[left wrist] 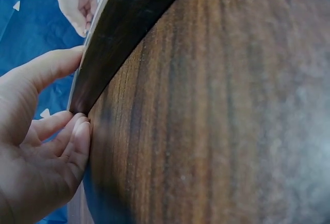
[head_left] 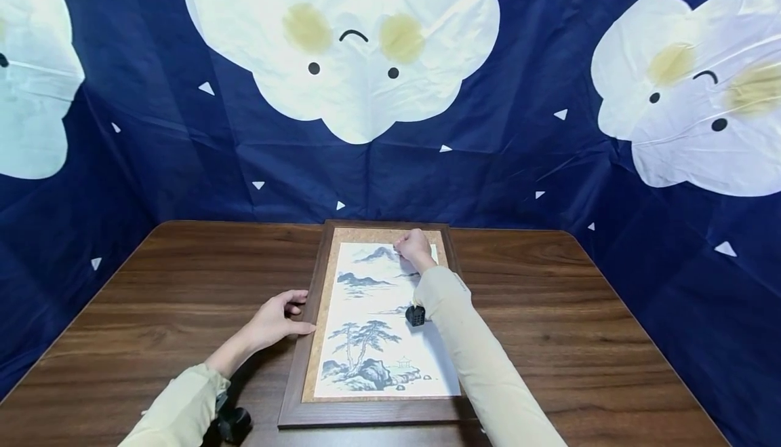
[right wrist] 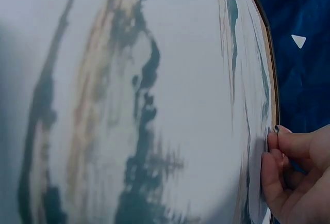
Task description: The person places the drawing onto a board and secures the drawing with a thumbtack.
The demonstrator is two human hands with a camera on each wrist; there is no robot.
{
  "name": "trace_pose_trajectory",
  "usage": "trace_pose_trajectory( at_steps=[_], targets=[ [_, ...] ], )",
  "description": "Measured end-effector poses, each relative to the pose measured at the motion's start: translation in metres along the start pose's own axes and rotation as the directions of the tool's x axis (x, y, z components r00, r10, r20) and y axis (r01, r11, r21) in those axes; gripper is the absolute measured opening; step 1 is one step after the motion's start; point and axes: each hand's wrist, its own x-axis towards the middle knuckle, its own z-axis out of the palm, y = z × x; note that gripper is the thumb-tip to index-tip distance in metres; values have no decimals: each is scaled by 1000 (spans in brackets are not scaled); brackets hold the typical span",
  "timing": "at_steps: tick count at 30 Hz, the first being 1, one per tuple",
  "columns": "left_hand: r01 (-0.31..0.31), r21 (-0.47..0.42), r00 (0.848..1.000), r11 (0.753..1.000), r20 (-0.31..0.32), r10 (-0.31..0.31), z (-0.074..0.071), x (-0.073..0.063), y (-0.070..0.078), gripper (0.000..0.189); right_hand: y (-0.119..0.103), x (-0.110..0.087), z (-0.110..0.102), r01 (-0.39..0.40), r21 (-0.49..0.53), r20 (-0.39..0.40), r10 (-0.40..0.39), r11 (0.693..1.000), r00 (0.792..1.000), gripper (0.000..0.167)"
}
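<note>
A cork board (head_left: pixel 322 365) in a dark brown wooden frame (head_left: pixel 366 412) lies on the table. On the cork is a white sheet with an ink landscape of mountains, pines and rocks (head_left: pixel 366 298). My left hand (head_left: pixel 277 320) grips the frame's left side, thumb on its top edge and fingers against the outer side, as the left wrist view shows. At the sheet's upper part, my right hand (head_left: pixel 416 247) pinches a small dark-ended pin (right wrist: pixel 277 129) between thumb and fingertip. Its other fingers are curled close over the paper.
The brown wood-grain table (head_left: pixel 549 311) extends on both sides of the frame. A dark blue curtain (head_left: pixel 518 162) with white clouds hangs behind it. Black wrist cameras (head_left: pixel 234 424) are strapped over both sleeves, and the right forearm crosses the sheet's right edge.
</note>
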Motion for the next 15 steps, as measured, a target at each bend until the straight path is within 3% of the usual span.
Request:
trace_pose_trajectory(
  at_steps=[7, 15],
  targets=[
    [4, -2, 1000, 1000, -3, -4, 0, 0, 0, 69, -2, 0, 0, 43, -128, -54, -50, 991, 997, 19],
    [20, -11, 1000, 1000, -9, -20, 1, 0, -1, 69, -1, 0, 1, 3, -84, -49, -7, 996, 999, 16]
  ],
)
